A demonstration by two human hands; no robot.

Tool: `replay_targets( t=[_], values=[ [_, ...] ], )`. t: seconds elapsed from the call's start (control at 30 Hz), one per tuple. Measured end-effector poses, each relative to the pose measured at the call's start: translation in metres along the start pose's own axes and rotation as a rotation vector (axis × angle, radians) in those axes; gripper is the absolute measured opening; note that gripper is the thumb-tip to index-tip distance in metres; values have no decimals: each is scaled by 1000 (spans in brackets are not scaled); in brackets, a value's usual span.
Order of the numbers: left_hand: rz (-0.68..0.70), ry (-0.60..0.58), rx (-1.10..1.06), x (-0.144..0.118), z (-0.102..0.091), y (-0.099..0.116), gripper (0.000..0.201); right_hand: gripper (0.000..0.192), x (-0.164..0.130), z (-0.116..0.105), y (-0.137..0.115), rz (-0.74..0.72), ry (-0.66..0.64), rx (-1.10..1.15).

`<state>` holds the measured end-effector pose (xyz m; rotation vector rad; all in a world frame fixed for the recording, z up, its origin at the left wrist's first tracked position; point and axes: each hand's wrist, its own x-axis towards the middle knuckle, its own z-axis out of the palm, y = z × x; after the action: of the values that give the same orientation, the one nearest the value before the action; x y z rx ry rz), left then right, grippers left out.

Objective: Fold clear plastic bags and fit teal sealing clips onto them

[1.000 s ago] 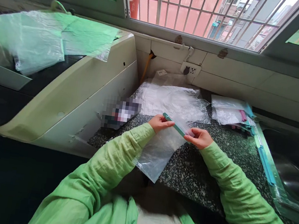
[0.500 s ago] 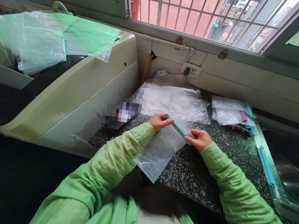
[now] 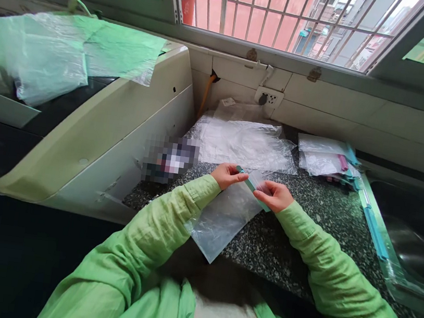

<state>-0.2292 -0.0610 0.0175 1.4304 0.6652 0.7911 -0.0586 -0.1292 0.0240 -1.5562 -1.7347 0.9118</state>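
Between my hands is a clear plastic bag (image 3: 221, 221) with a green strip (image 3: 250, 183) along its top edge. My left hand (image 3: 227, 176) pinches the strip's upper left end, thumb on top. Closer to the strip's lower right end, my right hand (image 3: 276, 195) grips it with thumb and fingers pressed together. The bag's body hangs below the strip, slanting down to the left past the counter's front edge. A small flap of clear film shows above the strip, partly behind my right fingers.
Flat clear bags (image 3: 241, 142) lie at the back of the speckled counter (image 3: 274, 247). Right of them sits a pile of bags with coloured strips (image 3: 328, 157), near a sink (image 3: 413, 245). More plastic sheets (image 3: 56, 58) cover the machine on the left. A blurred-out item (image 3: 172, 161) lies beside it.
My right hand has slid left along the green strip, closer to my left hand, so the strip's right end now sticks out below it. The left hand keeps its pinch.
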Motion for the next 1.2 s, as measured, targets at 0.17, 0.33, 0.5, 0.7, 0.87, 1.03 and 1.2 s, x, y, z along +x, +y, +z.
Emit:
replay_targets(
  t=[0.17, 0.33, 0.5, 0.7, 0.87, 1.03, 1.2],
  values=[
    [2, -6, -1, 1, 0, -2, 47, 32, 0, 3, 1, 5, 30, 6],
    [-5, -3, -3, -1, 1, 1, 48, 30, 1, 2, -2, 5, 47, -3],
    [8, -2, 9, -2, 1, 5, 47, 30, 1, 0, -4, -27, 69, -26],
    [24, 16, 33, -2, 2, 7, 48, 30, 1, 0, -4, -41, 95, -46],
    [14, 36, 35, -1, 1, 5, 48, 28, 0, 0, -4, -69, 159, -74],
    [-15, 26, 42, 0, 0, 2, 49, 26, -1, 0, -1, -128, 222, -92],
    [-45, -43, 114, 0, -2, 0, 48, 30, 2, -5, 5, -156, 263, -68]
  ],
)
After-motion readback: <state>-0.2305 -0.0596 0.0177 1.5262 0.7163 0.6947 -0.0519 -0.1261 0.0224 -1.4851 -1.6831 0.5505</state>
